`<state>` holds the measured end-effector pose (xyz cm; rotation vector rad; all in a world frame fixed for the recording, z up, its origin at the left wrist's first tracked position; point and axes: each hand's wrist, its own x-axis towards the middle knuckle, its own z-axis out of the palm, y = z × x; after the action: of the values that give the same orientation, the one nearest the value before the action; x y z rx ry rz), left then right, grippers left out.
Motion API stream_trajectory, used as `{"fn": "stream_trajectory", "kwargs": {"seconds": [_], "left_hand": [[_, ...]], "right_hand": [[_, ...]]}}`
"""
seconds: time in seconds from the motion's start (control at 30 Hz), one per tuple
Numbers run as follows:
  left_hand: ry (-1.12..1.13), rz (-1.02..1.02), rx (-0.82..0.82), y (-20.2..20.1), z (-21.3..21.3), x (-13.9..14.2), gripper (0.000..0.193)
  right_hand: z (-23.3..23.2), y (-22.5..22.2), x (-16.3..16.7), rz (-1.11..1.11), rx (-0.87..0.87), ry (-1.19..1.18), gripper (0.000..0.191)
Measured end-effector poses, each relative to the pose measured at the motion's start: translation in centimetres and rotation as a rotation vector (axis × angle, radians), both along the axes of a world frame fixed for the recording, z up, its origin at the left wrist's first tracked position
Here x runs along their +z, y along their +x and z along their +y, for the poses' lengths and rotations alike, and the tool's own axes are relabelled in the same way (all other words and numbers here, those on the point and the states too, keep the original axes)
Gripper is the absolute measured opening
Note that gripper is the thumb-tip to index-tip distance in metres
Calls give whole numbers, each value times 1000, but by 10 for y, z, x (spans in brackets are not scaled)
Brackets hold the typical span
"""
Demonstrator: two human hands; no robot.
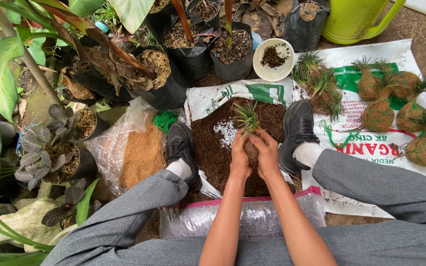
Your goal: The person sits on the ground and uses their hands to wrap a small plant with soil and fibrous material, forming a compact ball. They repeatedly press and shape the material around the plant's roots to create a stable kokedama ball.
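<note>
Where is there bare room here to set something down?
Free: white sack between the wrapped balls and the right knee. Crowded: black pot bags ahead, soil between the shoes, where both hands hold a plant.

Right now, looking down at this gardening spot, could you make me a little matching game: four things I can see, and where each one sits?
Things:
1. small grassy plant
2. white bowl
3. watering can
4. green netting

Places:
A. top right corner, on the ground
B. between the two hands, above the soil pile
C. beside the shoe on the left of the view
D. just beyond the soil sack, near the black grow bags

Pairs: 1-B, 2-D, 3-A, 4-C
</note>
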<state>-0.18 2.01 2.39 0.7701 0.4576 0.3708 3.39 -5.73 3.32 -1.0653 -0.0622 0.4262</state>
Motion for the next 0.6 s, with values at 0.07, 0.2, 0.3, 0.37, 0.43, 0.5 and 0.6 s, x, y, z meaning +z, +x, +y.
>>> {"fn": "stream_trajectory", "kwargs": {"seconds": [0.07, 0.2, 0.3, 0.37, 0.43, 0.5, 0.6], "left_hand": [[11, 7, 0, 0, -1, -3, 31], [-17, 35, 6, 3, -1, -11, 31], [-59, 20, -37, 2, 0, -14, 35], [-199, 54, -47, 1, 2, -15, 38], [-268, 75, -80, 0, 4, -17, 39], [-267, 84, -134, -1, 6, -19, 39], [-280, 61, -60, 1, 2, -26, 40]], "right_hand": [[0, -2, -5, -6, -22, -17, 27], [-2, -1, -5, 51, -16, 28, 25], [-4, 3, -1, 97, -7, 66, 25], [-6, 5, 0, 130, 4, 83, 26], [-7, 7, -3, 142, 22, 76, 25], [-4, 5, -9, 163, 1, 71, 25], [-3, 4, -20, 159, -28, 69, 21]]}}
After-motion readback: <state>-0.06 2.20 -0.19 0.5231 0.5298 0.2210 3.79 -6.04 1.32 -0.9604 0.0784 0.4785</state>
